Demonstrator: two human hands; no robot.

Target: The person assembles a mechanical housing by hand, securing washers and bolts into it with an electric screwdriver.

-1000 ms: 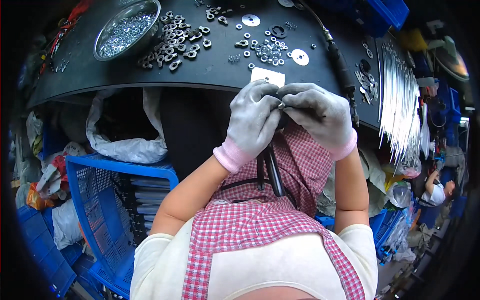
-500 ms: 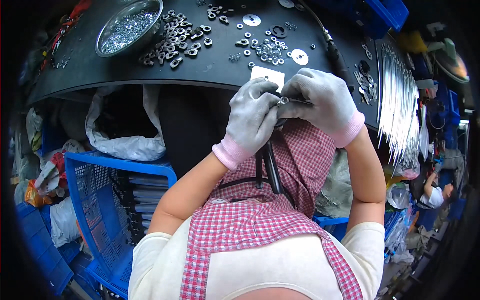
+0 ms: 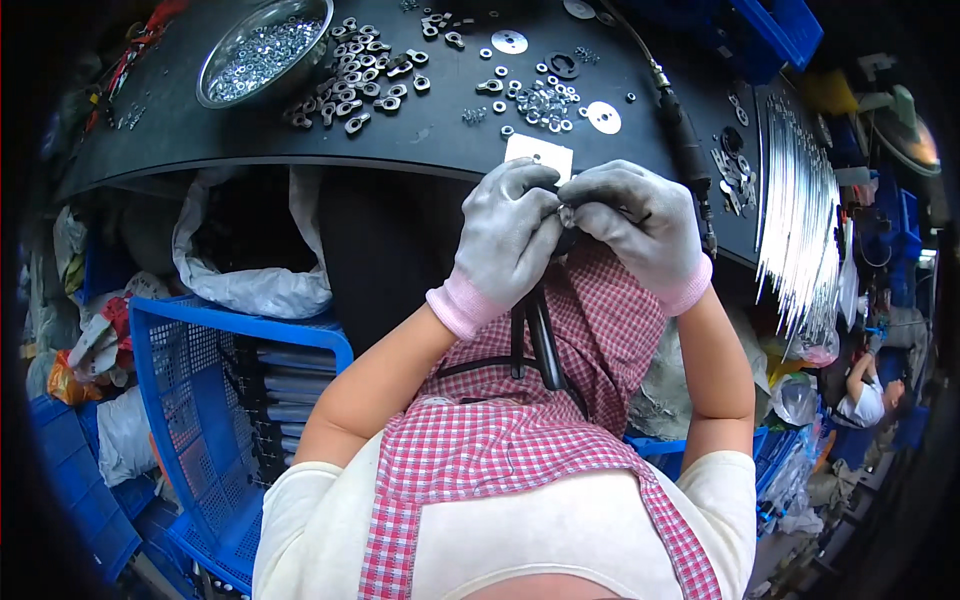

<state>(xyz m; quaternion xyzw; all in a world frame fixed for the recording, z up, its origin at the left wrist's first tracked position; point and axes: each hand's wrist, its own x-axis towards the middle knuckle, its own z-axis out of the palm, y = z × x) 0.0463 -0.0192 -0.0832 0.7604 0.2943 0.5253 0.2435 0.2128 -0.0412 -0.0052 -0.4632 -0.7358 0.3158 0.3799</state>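
My left hand (image 3: 508,228), in a grey-white glove with a pink cuff, has its fingers closed around a small shiny metal part (image 3: 567,216). From the other side my right hand (image 3: 645,222), gloved alike, pinches at the same part with thumb and forefinger. Fingers hide most of the piece, so its exact kind does not show. Just beyond the hands, a white square plate (image 3: 540,155) with a small hole lies at the table's front edge. Below them, a black object with two long arms (image 3: 541,340) rests over my checked apron.
On the dark table (image 3: 440,130) are a metal bowl (image 3: 268,62) of small parts, ringed metal fittings (image 3: 365,75), loose nuts (image 3: 548,105), white discs (image 3: 603,118) and long metal rods (image 3: 797,210). A cable-fed black tool (image 3: 684,140) lies right. A blue crate (image 3: 205,430) stands left.
My right hand has come down and its fingers have turned around the part. The nut-like ring that showed between the hands is now mostly covered. My left hand has barely moved.
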